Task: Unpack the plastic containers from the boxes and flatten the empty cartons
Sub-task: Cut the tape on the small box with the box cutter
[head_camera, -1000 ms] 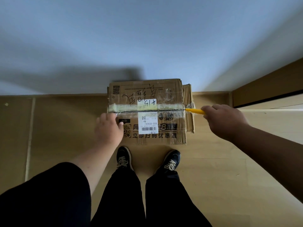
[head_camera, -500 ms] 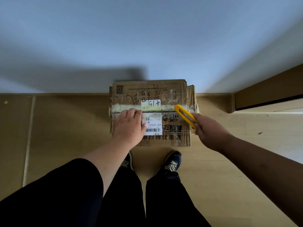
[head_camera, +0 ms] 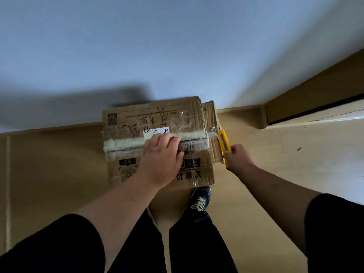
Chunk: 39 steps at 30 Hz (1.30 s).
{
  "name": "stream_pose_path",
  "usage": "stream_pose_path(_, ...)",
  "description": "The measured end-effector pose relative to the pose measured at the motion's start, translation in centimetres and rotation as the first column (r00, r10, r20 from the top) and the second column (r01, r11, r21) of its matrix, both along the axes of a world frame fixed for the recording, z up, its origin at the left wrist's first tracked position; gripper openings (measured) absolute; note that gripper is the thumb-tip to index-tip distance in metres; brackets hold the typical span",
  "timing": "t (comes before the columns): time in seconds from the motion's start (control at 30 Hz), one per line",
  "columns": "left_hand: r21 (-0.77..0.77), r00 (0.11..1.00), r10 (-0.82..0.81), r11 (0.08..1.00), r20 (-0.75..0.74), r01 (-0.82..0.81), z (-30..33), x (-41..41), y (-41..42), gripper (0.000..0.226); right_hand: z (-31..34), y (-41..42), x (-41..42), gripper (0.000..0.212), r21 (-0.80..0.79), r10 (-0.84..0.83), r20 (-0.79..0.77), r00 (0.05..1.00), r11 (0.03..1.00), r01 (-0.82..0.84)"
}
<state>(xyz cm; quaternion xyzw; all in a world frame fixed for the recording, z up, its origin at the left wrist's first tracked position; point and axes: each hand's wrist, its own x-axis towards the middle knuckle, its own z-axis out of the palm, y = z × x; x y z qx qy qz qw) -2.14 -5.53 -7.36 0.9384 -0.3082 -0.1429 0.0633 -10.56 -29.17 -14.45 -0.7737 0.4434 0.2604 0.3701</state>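
Brown cardboard makes up the box (head_camera: 157,142), which sits on the wooden floor (head_camera: 275,174) right against the pale wall (head_camera: 177,46). The box is shut, with a strip of tape (head_camera: 126,143) running across its top. The person's left hand (head_camera: 160,160) lies flat on the top of the box, fingers spread and gripping nothing, and it covers part of a white label (head_camera: 155,133). The right hand (head_camera: 239,158) is just past the right side of the box. It is closed around a yellow box cutter (head_camera: 224,143), which points up and away from that hand, next to the end of the tape. Below both hands, one dark shoe (head_camera: 201,198) with white laces stands on the floor near the box. Black sleeves cover the upper arms.
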Motion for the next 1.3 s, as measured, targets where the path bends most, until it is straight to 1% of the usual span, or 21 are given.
stream_pose_path(0.07,0.001,1.0,0.002,1.0,0.02,-0.002,-0.6,0.0,-0.9,0.043,-1.3,0.6,0.0,0.015,0.053,-0.034,-0.048,0.998,0.998,0.037)
stream_pose_path(0.17,0.014,0.995,0.004,1.0,0.097,-0.005,-1.5,0.2,-1.1,0.042,-3.1,1.3,0.3,0.025,0.092,-0.042,-0.097,0.994,0.994,0.051)
stream_pose_path(0.3,0.011,0.996,-0.028,1.0,0.083,0.027,-2.2,0.5,-0.7,0.036,-5.1,1.0,1.9,0.035,0.132,-0.032,-0.093,0.995,0.99,0.045)
stream_pose_path(0.43,0.038,0.999,-0.033,0.999,0.026,0.032,-2.2,0.4,-1.0,0.04,-6.8,0.0,3.2,0.034,0.088,-0.015,-0.087,0.996,0.996,0.023)
stream_pose_path(0.53,0.04,1.0,-0.029,0.999,-0.001,0.029,-2.3,0.9,-1.1,0.042,-7.1,-0.3,3.9,0.027,0.079,0.045,-0.109,0.993,0.996,-0.036)
stream_pose_path(0.6,0.04,0.999,-0.04,0.998,-0.011,0.04,-2.4,1.2,-1.0,0.043,-6.8,-0.2,4.1,0.022,0.047,0.066,-0.079,0.995,0.997,-0.062)
stream_pose_path(0.63,0.035,0.999,-0.039,0.999,-0.019,0.04,-2.3,1.4,-1.0,0.043,-6.6,-0.1,4.1,0.021,0.03,0.059,-0.046,0.997,0.998,-0.058)
stream_pose_path(0.7,0.026,0.999,-0.031,0.999,-0.033,0.032,-2.1,1.7,-1.3,0.042,-6.0,0.0,4.1,0.025,0.014,0.03,0.047,0.998,0.999,-0.031)
stream_pose_path(0.77,0.033,0.998,-0.026,0.999,-0.06,0.028,-1.7,1.9,-1.6,0.039,-4.5,0.2,4.3,0.035,0.037,-0.011,0.195,0.981,0.999,0.004)
stream_pose_path(0.8,0.044,0.997,-0.026,0.999,-0.079,0.029,-1.4,1.8,-1.7,0.038,-3.5,0.4,4.5,0.038,0.049,-0.032,0.28,0.959,0.999,0.019)
stream_pose_path(0.87,0.069,0.993,-0.027,0.997,-0.117,0.035,-0.8,1.8,-1.9,0.036,-0.8,1.0,5.4,0.04,0.057,-0.069,0.461,0.884,0.997,0.048)
stream_pose_path(0.9,0.081,0.99,-0.025,0.996,-0.142,0.036,-0.5,1.8,-1.9,0.037,0.7,1.4,5.9,0.04,0.055,-0.055,0.538,0.841,0.998,0.03)
stream_pose_path(0.97,0.108,0.981,-0.017,0.993,-0.196,0.039,0.4,1.8,-1.8,0.037,3.3,1.9,6.8,0.048,0.032,0.06,0.627,0.777,0.994,-0.102)
stream_pose_path(1.0,0.11,0.977,-0.01,0.993,-0.212,0.034,0.9,1.9,-1.8,0.037,4.2,1.9,7.2,0.054,-0.007,0.166,0.63,0.759,0.978,-0.208)
stream_pose_path(1.03,0.096,0.974,-0.002,0.995,-0.225,0.024,1.4,2.1,-1.6,0.038,5.0,1.9,7.7,0.061,-0.063,0.299,0.596,0.745,0.943,-0.328)
stream_pose_path(1.1,0.058,0.973,-0.004,0.998,-0.233,0.018,2.4,2.2,-0.7,0.043,6.0,1.6,8.4,0.073,-0.157,0.545,0.444,0.711,0.829,-0.537)
stream_pose_path(1.13,0.048,0.973,-0.023,0.998,-0.23,0.035,2.8,2.1,0.0,0.046,6.4,1.3,8.7,0.08,-0.19,0.635,0.371,0.678,0.766,-0.614)
stream_pose_path(1.2,0.049,0.969,-0.065,0.996,-0.238,0.078,3.7,1.9,1.8,0.045,7.4,1.0,9.3,0.092,-0.228,0.754,0.281,0.593,0.653,-0.722)
stream_pose_path(1.3,0.069,0.967,-0.096,0.991,-0.236,0.115,5.3,1.7,3.9,0.036,8.5,1.5,10.8,0.104,-0.308,0.886,0.174,0.431,0.464,-0.83)
